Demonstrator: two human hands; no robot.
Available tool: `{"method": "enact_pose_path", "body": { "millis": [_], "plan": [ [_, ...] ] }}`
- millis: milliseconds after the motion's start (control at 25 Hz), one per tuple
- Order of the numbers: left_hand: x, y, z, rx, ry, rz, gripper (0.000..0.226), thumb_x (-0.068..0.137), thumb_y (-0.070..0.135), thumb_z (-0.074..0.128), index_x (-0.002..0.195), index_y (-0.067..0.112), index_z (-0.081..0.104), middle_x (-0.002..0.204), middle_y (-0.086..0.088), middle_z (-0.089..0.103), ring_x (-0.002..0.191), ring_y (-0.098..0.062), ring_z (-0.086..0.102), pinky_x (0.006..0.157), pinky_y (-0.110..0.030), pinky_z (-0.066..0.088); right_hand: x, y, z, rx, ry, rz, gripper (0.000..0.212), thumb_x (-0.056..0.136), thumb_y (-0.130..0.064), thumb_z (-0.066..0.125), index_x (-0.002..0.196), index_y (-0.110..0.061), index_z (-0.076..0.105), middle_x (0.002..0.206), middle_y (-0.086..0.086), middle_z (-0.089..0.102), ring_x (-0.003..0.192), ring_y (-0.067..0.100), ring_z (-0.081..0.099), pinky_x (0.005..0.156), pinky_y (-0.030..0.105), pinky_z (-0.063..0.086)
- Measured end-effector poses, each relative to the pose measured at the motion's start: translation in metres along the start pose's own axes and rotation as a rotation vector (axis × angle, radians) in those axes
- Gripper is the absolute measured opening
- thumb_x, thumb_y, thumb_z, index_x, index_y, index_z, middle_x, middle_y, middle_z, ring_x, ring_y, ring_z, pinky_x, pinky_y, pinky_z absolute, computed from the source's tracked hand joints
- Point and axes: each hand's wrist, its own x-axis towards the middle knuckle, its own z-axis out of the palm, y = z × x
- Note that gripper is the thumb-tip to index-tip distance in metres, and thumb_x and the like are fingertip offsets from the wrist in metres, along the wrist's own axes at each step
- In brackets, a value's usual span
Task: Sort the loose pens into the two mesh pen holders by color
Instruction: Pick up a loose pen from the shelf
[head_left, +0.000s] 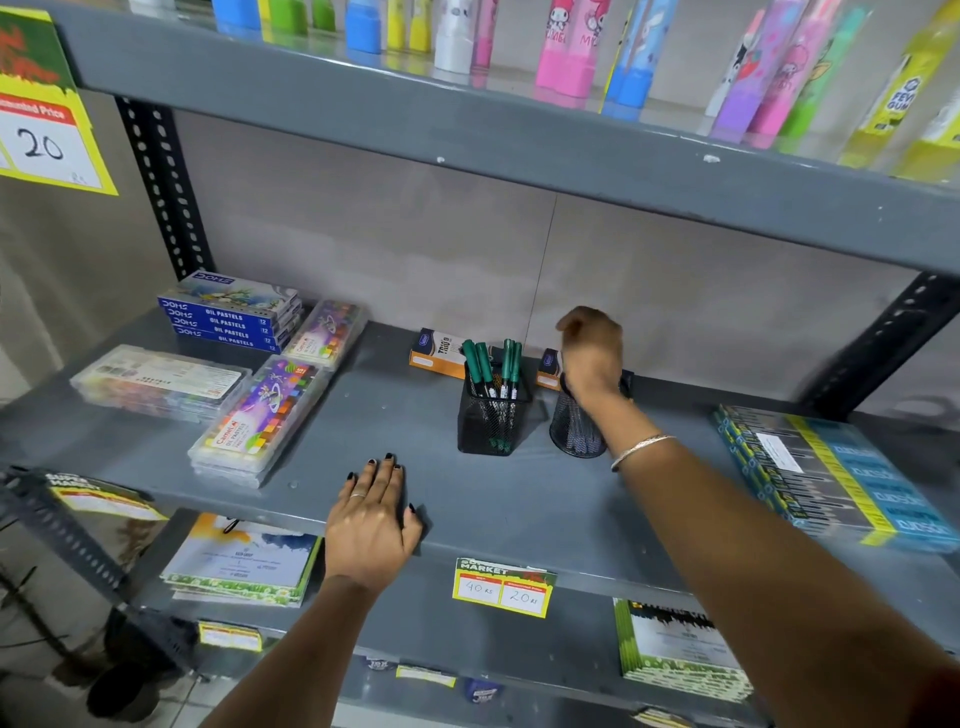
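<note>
A round mesh holder (576, 431) is covered by the blurred right hand (592, 353), grip unclear; the left hand (371, 519) is pressed flat on smooth grey shelf (519, 499), green pens (491, 364) in the square holder (491, 421) alongside.

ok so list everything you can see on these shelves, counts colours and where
square mesh holder: one, black, middle shelf centre
green pens: several, green caps, standing in the square holder
round mesh holder: one, black, right of the square one, contents unclear
orange boxes: two, orange and white, behind the holders
oil pastel boxes: stack, blue, back left
clear crayon cases: three or so, multicoloured, left side
pencil packs: stack, blue and yellow, right side
price tag: one, yellow, middle shelf edge
bottles and tubes: many, mixed colours, top shelf
booklets: stacks, lower shelf
left hand: flat on the shelf, empty
right hand: over the round holder, blurred, grip unclear
</note>
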Motion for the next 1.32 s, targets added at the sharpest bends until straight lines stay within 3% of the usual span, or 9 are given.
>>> {"method": "enact_pose_path", "body": {
  "millis": [120, 280, 400, 560, 720, 840, 960, 1040, 1320],
  "plan": [
    [0.001, -0.001, 0.002, -0.014, -0.002, -0.009, 0.058, 0.073, 0.031, 0.032, 0.107, -0.004, 0.064, 0.114, -0.02, 0.063, 0.105, -0.036, 0.059, 0.098, -0.04, 0.027, 0.019, 0.042, -0.024, -0.063, 0.112, 0.145, 0.032, 0.088, 0.006, 0.043, 0.101, -0.004, 0.069, 0.114, 0.015, 0.068, 0.1, 0.03, 0.067, 0.075, 0.021, 0.045],
    [0.0, -0.001, 0.001, 0.001, -0.018, -0.003, 0.058, 0.074, 0.031, 0.032, 0.108, -0.003, 0.064, 0.115, -0.019, 0.063, 0.105, -0.035, 0.059, 0.097, -0.039, 0.025, 0.008, 0.116, -0.043, -0.471, -0.144, 0.3, 0.028, 0.09, 0.007, 0.046, 0.113, 0.012, 0.06, 0.121, 0.03, 0.061, 0.114, 0.041, 0.058, 0.096, 0.041, 0.047],
    [0.0, -0.002, 0.002, 0.006, -0.015, 0.002, 0.058, 0.075, 0.031, 0.031, 0.109, -0.002, 0.064, 0.116, -0.018, 0.063, 0.106, -0.034, 0.059, 0.098, -0.039, 0.027, -0.014, 0.148, -0.046, -0.589, -0.26, 0.356, 0.029, 0.091, 0.005, 0.048, 0.116, 0.012, 0.058, 0.123, 0.03, 0.059, 0.119, 0.041, 0.055, 0.099, 0.041, 0.045],
    [0.0, -0.002, 0.002, -0.011, 0.011, 0.018, 0.057, 0.074, 0.03, 0.033, 0.108, -0.004, 0.064, 0.115, -0.02, 0.062, 0.104, -0.037, 0.059, 0.096, -0.039, 0.025, -0.026, 0.154, -0.046, -0.677, -0.265, 0.31, 0.03, 0.09, 0.007, 0.047, 0.118, 0.007, 0.057, 0.125, 0.026, 0.058, 0.12, 0.039, 0.055, 0.097, 0.041, 0.047],
    [-0.001, -0.001, 0.0, -0.006, 0.016, 0.018, 0.057, 0.074, 0.03, 0.033, 0.107, -0.004, 0.064, 0.114, -0.021, 0.063, 0.103, -0.037, 0.06, 0.096, -0.038, 0.025, -0.025, 0.145, -0.048, -0.633, -0.221, 0.329, 0.03, 0.091, 0.004, 0.049, 0.119, 0.007, 0.057, 0.126, 0.027, 0.057, 0.118, 0.041, 0.056, 0.095, 0.043, 0.047],
    [0.0, -0.001, 0.0, 0.002, -0.002, 0.01, 0.058, 0.075, 0.031, 0.032, 0.108, -0.004, 0.064, 0.115, -0.021, 0.062, 0.104, -0.036, 0.059, 0.096, -0.038, 0.024, -0.008, 0.119, -0.054, -0.395, 0.007, 0.364, 0.026, 0.09, -0.004, 0.053, 0.112, 0.009, 0.062, 0.115, 0.032, 0.063, 0.108, 0.044, 0.062, 0.087, 0.045, 0.052],
    [0.0, -0.001, 0.0, 0.02, -0.023, 0.002, 0.058, 0.075, 0.032, 0.032, 0.11, -0.003, 0.063, 0.117, -0.019, 0.062, 0.106, -0.035, 0.059, 0.098, -0.037, 0.024, 0.019, 0.075, -0.059, -0.193, 0.216, 0.225, 0.022, 0.091, -0.01, 0.055, 0.105, 0.003, 0.065, 0.104, 0.026, 0.071, 0.095, 0.037, 0.07, 0.077, 0.037, 0.055],
    [0.0, -0.001, 0.0, 0.02, -0.03, -0.002, 0.059, 0.076, 0.033, 0.031, 0.11, -0.003, 0.063, 0.117, -0.018, 0.062, 0.106, -0.034, 0.059, 0.099, -0.038, 0.028, 0.029, 0.05, -0.052, -0.091, 0.239, 0.077, 0.019, 0.089, -0.01, 0.057, 0.103, 0.001, 0.063, 0.102, 0.021, 0.072, 0.092, 0.034, 0.071, 0.076, 0.037, 0.056],
    [-0.001, 0.0, -0.001, 0.012, -0.018, -0.005, 0.059, 0.076, 0.033, 0.031, 0.11, -0.002, 0.064, 0.117, -0.017, 0.062, 0.107, -0.033, 0.058, 0.098, -0.039, 0.034, 0.019, 0.05, -0.008, -0.421, -0.284, 0.087, 0.024, 0.091, -0.01, 0.053, 0.109, 0.005, 0.06, 0.112, 0.025, 0.066, 0.1, 0.039, 0.066, 0.08, 0.037, 0.053]
  ]
}}
